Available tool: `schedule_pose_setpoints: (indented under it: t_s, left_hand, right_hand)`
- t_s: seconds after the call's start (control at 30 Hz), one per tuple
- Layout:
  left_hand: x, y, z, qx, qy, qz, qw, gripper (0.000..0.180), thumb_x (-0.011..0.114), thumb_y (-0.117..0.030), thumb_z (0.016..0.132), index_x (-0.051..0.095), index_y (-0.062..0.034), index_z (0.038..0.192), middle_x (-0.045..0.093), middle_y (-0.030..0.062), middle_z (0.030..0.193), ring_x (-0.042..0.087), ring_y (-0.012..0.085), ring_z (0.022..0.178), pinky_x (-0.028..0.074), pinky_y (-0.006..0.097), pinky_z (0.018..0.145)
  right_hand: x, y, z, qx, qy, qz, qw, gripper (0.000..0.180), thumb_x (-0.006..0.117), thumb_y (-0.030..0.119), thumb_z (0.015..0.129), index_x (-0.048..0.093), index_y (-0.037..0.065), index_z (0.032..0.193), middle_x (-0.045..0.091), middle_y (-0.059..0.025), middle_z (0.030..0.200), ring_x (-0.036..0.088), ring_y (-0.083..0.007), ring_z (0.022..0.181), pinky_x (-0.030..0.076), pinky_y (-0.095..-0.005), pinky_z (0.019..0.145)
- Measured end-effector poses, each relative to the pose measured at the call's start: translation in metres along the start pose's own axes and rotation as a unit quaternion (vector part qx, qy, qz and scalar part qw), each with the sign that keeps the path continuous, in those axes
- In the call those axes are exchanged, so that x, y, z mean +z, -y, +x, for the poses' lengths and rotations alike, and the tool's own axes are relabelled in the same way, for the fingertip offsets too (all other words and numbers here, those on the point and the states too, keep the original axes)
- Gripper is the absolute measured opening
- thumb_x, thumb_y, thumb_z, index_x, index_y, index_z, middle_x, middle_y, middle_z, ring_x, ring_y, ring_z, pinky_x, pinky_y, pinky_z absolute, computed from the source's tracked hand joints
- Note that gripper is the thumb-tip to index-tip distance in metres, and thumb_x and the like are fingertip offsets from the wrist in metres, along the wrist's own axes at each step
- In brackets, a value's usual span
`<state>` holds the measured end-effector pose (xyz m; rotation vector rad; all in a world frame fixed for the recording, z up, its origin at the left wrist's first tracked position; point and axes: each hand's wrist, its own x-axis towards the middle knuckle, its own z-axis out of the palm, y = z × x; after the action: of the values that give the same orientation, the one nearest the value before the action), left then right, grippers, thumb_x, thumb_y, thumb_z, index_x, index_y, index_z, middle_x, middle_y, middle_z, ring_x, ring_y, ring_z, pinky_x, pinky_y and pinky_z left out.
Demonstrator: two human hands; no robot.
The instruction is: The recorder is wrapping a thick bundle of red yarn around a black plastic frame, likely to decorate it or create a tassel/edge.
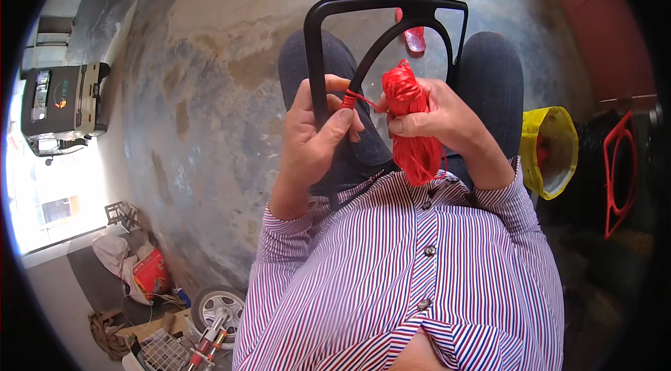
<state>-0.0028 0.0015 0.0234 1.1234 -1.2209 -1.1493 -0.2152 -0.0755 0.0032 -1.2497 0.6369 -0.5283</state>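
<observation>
A black frame [388,1] with straight outer bars and a curved inner bar stands upright between my knees. Red cord is wound in a few tight turns [348,100] round the lower part of the curved bar. My left hand [309,135] is closed there, thumb and fingers pinching the frame at the wound cord. In my right hand [447,119] is a thick bundle of shiny red cord [417,158], gripped round its middle. A short strand runs from the turns to the bundle. My left palm hides part of the frame's lower end.
To my right are an open yellow bag [529,154] with red stuff inside and a red frame [609,175]. A red shoe [414,39] shows on the concrete floor [210,140]. At left are a wheel [236,299], piled bags [150,270] and a parked vehicle [70,102].
</observation>
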Motion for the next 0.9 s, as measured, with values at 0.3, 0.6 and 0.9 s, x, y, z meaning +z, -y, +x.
schedule_pose_setpoints:
  t_s: [0.3, 0.6, 0.9]
  left_hand:
    - [0.004, 0.003, -0.004, 0.015, -0.003, -0.003, 1.0, 0.021, 0.057, -0.01, 0.099, 0.054, -0.0019, 0.118, 0.065, 0.0106, 0.081, 0.062, 0.0152, 0.07, 0.052, 0.028, 0.066]
    - [0.001, 0.001, -0.003, -0.033, -0.043, 0.002, 0.999, 0.025, 0.059, -0.01, 0.098, 0.058, 0.0008, 0.12, 0.067, 0.0113, 0.084, 0.063, 0.0163, 0.07, 0.052, 0.028, 0.067]
    - [-0.035, 0.013, -0.016, -0.056, -0.171, -0.129, 0.975, 0.019, 0.056, -0.007, 0.098, 0.057, 0.0022, 0.114, 0.065, 0.0158, 0.086, 0.061, 0.0181, 0.07, 0.052, 0.029, 0.066]
  right_hand:
    - [0.008, 0.005, -0.003, -0.087, -0.001, 0.026, 0.996, 0.05, 0.072, 0.024, 0.073, 0.064, -0.001, 0.115, 0.067, -0.007, 0.089, 0.066, -0.0163, 0.078, 0.053, -0.0323, 0.072]
    - [-0.011, 0.008, -0.004, -0.062, -0.057, 0.104, 0.991, 0.041, 0.069, 0.022, 0.08, 0.061, -0.004, 0.11, 0.07, -0.0135, 0.09, 0.07, -0.0219, 0.075, 0.058, -0.0324, 0.072]
    - [-0.101, -0.006, -0.015, -0.223, -0.243, 0.479, 0.813, 0.019, 0.062, 0.025, 0.092, 0.059, 0.006, 0.093, 0.068, -0.0133, 0.093, 0.067, -0.0269, 0.087, 0.056, -0.0424, 0.08]
